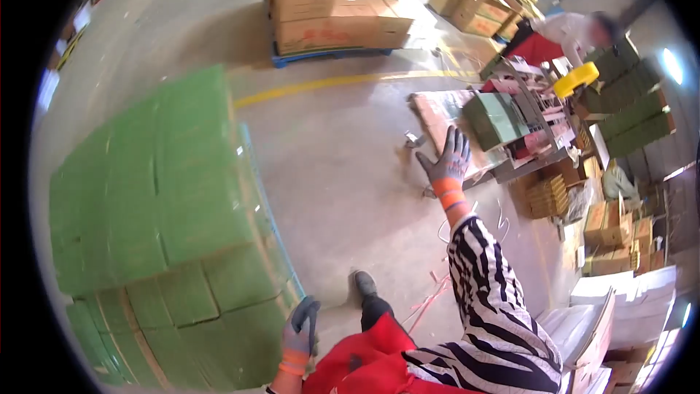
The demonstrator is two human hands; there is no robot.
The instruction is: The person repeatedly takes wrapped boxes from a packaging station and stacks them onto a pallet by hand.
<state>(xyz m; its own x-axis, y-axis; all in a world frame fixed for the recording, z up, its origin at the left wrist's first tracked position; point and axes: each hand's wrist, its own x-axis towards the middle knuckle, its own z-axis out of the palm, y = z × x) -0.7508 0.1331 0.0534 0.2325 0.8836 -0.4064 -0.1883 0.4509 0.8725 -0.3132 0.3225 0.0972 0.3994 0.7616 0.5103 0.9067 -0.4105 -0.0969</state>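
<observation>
My right hand (447, 162), in a grey glove with an orange cuff, reaches forward with its fingers spread and nothing in it. It is nearest to a green box (496, 120) on the table (437, 113) of a strapping machine; a small gap seems to separate them, though the exact distance is unclear. Low in the view, my left hand (299, 330), gloved the same way, hangs beside a large stack of green boxes (153, 190). Its fingers are loosely bent and apart, with nothing visible in them. Whether it touches the stack cannot be made out.
Brown cartons (343, 4) stand on a blue pallet (292, 60) at the back. A person (565, 33) is behind the machine, near a yellow roll (576, 80). Pink straps (430, 295) lie on the floor. More cartons (609, 226) line the right side.
</observation>
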